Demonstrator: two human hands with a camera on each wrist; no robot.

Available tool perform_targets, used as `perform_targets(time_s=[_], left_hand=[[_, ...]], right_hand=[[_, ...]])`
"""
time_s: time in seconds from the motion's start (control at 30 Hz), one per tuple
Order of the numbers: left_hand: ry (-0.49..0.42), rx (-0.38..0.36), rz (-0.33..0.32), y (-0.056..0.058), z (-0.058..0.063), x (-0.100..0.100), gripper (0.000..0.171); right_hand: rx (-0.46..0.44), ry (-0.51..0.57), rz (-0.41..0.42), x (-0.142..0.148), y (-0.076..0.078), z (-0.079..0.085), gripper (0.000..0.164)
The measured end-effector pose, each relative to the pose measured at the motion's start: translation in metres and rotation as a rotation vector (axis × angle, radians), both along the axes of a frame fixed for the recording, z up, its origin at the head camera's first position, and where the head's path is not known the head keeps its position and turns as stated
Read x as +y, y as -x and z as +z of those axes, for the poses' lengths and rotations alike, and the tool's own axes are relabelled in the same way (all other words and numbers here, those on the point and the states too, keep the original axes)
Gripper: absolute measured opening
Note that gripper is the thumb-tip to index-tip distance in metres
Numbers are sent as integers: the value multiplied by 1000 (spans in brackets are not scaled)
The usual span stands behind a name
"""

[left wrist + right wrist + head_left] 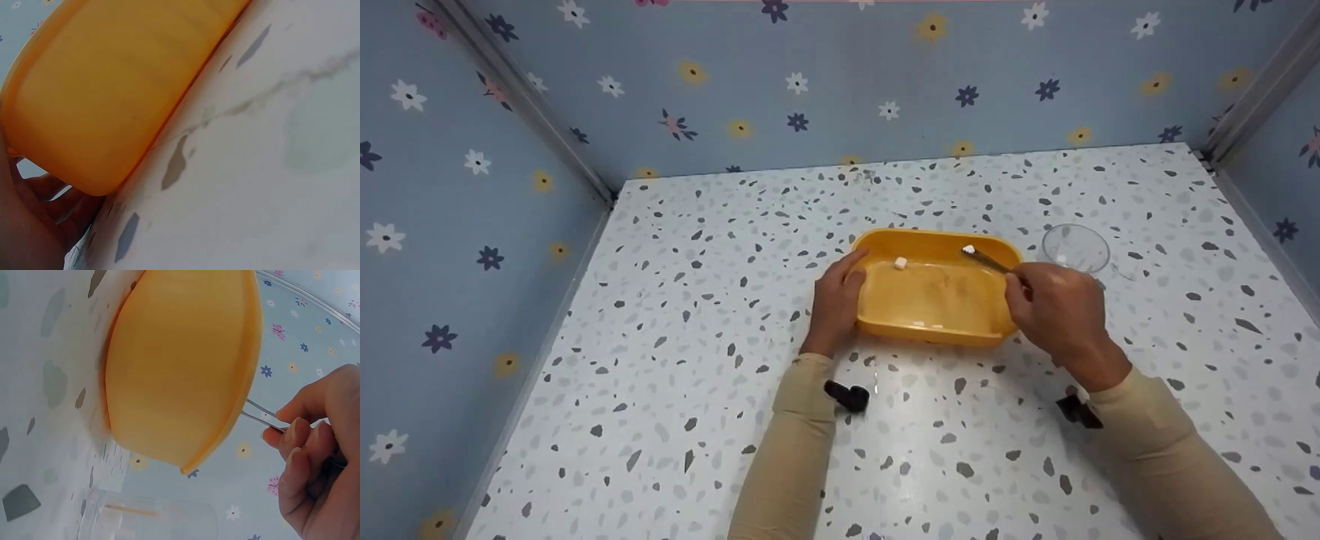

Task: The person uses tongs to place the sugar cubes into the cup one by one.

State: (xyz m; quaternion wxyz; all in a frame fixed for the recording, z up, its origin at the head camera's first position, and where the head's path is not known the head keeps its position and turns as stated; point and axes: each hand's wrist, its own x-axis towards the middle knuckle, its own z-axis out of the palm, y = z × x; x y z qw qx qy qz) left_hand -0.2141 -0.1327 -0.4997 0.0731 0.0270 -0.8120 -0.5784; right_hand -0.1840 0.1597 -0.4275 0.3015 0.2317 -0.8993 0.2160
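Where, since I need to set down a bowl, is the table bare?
Bare tabletop stretches from the left hand to the left wall, and behind the yellow tray to the back wall. It's crowded at the tray's right end: right hand, tweezers and clear cup.

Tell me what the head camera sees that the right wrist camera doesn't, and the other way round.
Only the head view shows the left hand at one end of the yellow tray, and a white cube inside it.

Only the right wrist view distinctly shows the two prongs of the tweezers, with a gap between them.

Both show the tray, the right hand holding the tweezers, and the clear container.
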Motion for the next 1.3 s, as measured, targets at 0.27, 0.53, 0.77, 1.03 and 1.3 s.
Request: perform_targets(time_s=[0.27, 0.53, 0.77, 1.03, 1.3], left_hand=[[-1, 12, -3, 0, 0, 0, 42], [-11, 25, 1, 1, -1, 0, 41], [-7, 23, 3, 2, -1, 1, 41], [-6, 12, 5, 1, -1, 1, 41], [-4, 23, 0, 1, 0, 1, 42]], right_hand=[[-8, 6, -34, 5, 0, 3, 19], [29, 16, -44, 13, 2, 9, 20], [34, 21, -91, 23, 2, 15, 18], [12, 8, -124, 31, 4, 18, 22], [26, 12, -157, 38, 4, 23, 23]])
